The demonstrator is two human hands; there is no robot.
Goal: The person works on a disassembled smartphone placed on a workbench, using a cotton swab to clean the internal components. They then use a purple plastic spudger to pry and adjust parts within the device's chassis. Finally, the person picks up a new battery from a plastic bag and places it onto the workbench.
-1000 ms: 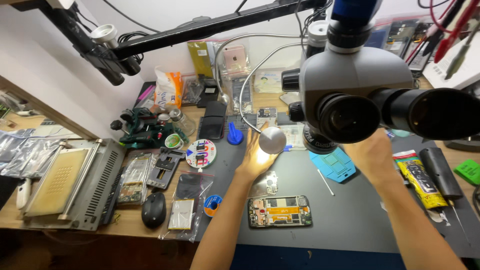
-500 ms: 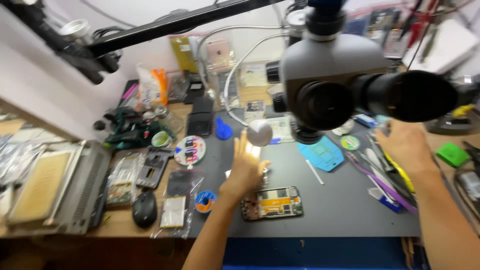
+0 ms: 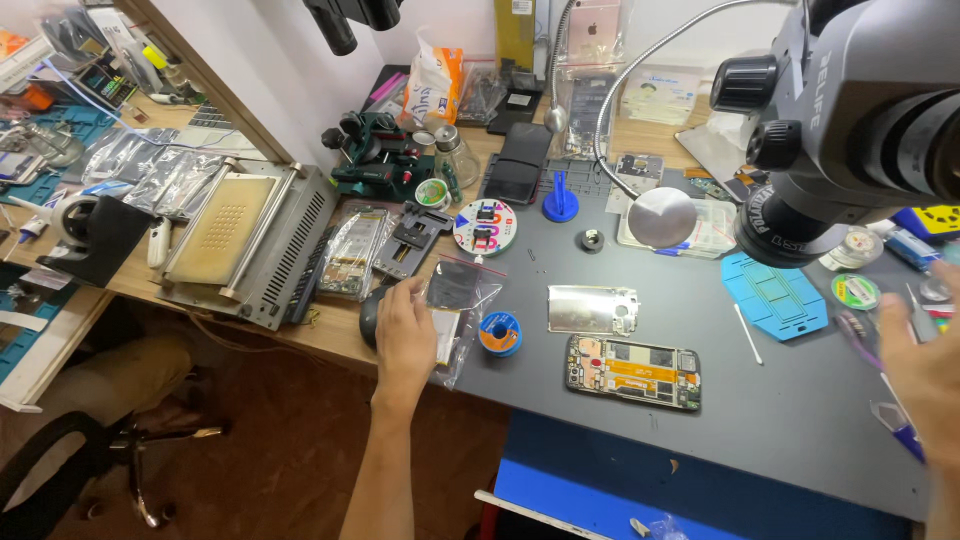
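Note:
My left hand point(image 3: 405, 338) lies at the desk's front edge, its fingers curled onto the left side of a clear plastic bag point(image 3: 462, 292) with a flat dark part inside. A black mouse point(image 3: 368, 316) shows just behind that hand. My right hand point(image 3: 928, 375) is at the right edge, partly cut off, among thin tools and purple tweezers point(image 3: 858, 335). What it holds is unclear. An opened phone point(image 3: 633, 372) with its boards exposed lies between the hands on the grey mat point(image 3: 760, 400). A silver metal plate point(image 3: 592, 310) and a blue solder spool point(image 3: 499, 333) lie beside it.
A grey microscope point(image 3: 850, 120) hangs over the right side, with a round gooseneck lamp point(image 3: 661, 217) near it. A grey box-shaped machine point(image 3: 245, 240) stands at left. A blue parts mat point(image 3: 775, 295), a round parts disc point(image 3: 485, 227) and a blue stand point(image 3: 560, 205) sit behind the phone.
My left hand has moved from under the lamp down and left onto the plastic bag. My right hand has gone right to the tools. The view has swung left.

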